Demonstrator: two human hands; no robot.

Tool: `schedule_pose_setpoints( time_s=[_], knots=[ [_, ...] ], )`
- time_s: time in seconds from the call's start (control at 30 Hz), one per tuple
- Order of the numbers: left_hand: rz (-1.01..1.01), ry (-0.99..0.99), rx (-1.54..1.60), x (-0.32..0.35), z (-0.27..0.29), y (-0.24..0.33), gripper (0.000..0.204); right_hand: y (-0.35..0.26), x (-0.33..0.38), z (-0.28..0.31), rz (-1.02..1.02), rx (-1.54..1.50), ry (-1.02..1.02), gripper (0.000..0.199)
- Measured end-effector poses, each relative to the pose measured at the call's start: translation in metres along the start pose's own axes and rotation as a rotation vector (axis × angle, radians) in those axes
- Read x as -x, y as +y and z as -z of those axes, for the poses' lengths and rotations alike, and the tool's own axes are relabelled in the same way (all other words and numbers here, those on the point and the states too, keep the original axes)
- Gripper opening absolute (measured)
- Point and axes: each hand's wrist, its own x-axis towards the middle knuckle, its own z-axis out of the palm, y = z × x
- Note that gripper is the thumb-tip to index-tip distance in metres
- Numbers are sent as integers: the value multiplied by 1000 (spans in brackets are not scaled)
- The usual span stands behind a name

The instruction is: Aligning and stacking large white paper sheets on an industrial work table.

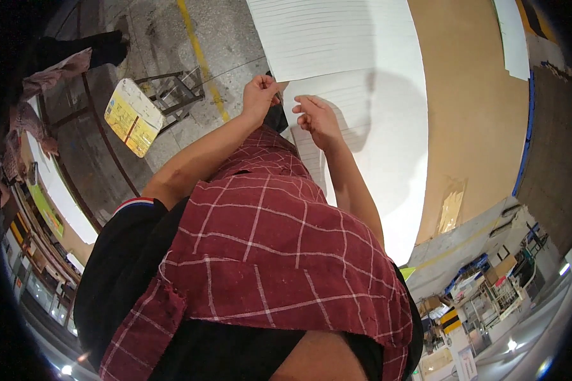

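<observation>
White sheet (394, 152) beneath right grip (319, 120)

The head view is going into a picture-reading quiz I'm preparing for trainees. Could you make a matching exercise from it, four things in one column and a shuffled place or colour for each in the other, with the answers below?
Column 1
1. Left hand
2. Right hand
3. Apron
4. Seat

Column 2
A. Over the white lined paper
B. Yellow and whitish, out to the left of both hands
C. Dark red with pale crossing lines
D. By the paper's left edge

Right pairs: 1-D, 2-A, 3-C, 4-B
</observation>
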Motion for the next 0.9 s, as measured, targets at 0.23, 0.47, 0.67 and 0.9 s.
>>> schedule_pose_setpoints(
  time_s=[0.23,0.47,0.67,0.9],
  knots=[
    [221,-231,187,0,7,18,19,-11,-28,-12,140,-192,-38,26],
    [69,-124,36,-13,1,-2,23,3,-51,-29,239,-107,132,28],
    [45,-92,23,-20,0,-7,23,5,-63,-38,294,37,360,33],
    [51,-151,57,-12,0,-4,18,7,-65,-31,276,66,338,36]
  ],
)
